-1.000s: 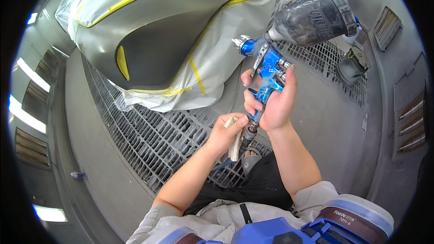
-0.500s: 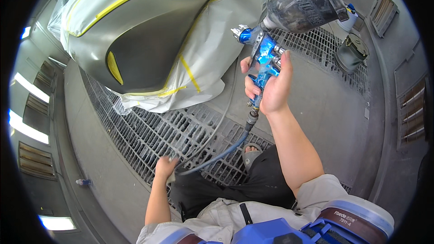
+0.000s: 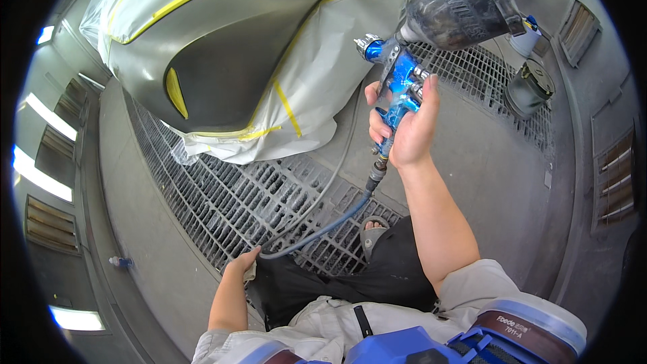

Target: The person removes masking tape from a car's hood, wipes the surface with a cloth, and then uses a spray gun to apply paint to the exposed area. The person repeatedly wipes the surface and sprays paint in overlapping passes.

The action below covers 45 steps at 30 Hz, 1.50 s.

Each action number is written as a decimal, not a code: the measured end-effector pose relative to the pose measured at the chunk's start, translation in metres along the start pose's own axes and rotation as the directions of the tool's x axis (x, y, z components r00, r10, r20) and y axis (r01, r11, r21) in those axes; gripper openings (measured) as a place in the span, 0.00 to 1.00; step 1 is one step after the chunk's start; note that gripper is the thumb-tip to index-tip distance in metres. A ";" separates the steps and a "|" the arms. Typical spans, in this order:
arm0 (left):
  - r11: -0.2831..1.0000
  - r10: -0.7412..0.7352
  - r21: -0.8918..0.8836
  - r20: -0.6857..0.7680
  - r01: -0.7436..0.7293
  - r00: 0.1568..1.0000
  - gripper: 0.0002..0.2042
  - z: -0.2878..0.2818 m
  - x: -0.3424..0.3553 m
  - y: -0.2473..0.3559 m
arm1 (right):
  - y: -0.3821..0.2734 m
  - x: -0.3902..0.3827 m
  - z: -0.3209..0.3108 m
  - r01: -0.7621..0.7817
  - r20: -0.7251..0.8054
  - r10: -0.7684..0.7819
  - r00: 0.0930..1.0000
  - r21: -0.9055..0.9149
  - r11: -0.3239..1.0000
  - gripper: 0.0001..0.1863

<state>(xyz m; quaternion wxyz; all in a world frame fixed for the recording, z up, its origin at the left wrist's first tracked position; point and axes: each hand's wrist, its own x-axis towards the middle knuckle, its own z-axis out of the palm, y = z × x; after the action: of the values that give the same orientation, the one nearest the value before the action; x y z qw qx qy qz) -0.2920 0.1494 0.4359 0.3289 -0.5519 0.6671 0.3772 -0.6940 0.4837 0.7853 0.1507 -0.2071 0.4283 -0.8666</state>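
My right hand [image 3: 404, 128] grips a blue spray gun [image 3: 397, 84] with a dark translucent cup [image 3: 458, 3] on top, its nozzle pointing left toward a grey car panel [image 3: 229, 47]. The panel is masked with clear plastic sheeting [image 3: 317, 94] and yellow tape. A blue-grey air hose [image 3: 323, 226] runs down from the gun's handle toward my left hand [image 3: 244, 263]. That hand hangs low by my dark trouser leg, next to the hose and a pale cloth; whether it grips them is unclear.
A metal floor grate [image 3: 229, 195] runs under the panel and continues at the upper right. A round container [image 3: 529, 87] and a white cup [image 3: 526, 40] stand on the floor at right. Wall vents [image 3: 613, 182] line the right side, light strips the left.
My left hand has dropped from the gun's hose fitting down to my thigh. The right hand has lifted the spray gun slightly and turned it toward the panel.
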 end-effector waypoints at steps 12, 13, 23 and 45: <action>0.990 0.049 0.129 0.025 -0.051 0.999 0.45 -0.001 0.026 -0.004 | 0.003 -0.003 0.011 -0.038 0.053 0.036 0.998 0.038 0.999 0.44; 0.989 0.051 0.140 0.027 -0.054 0.998 0.44 0.000 0.029 -0.003 | 0.003 -0.004 0.012 -0.041 0.061 0.039 0.997 0.030 0.999 0.44; 0.971 -0.018 0.241 0.033 0.009 0.999 0.39 0.016 0.075 -0.004 | 0.013 -0.014 0.025 -0.084 0.123 0.084 0.989 -0.006 0.996 0.46; 0.937 -0.084 0.336 -0.045 0.095 0.995 0.36 0.007 0.001 0.029 | 0.020 -0.027 0.048 -0.133 0.232 0.130 0.964 -0.004 0.991 0.47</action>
<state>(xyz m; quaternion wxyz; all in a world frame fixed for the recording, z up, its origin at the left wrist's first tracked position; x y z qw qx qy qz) -0.3201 0.1585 0.4355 0.4253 -0.5228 0.7008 0.2338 -0.6453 0.4515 0.7894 0.2581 -0.2770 0.4156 -0.8270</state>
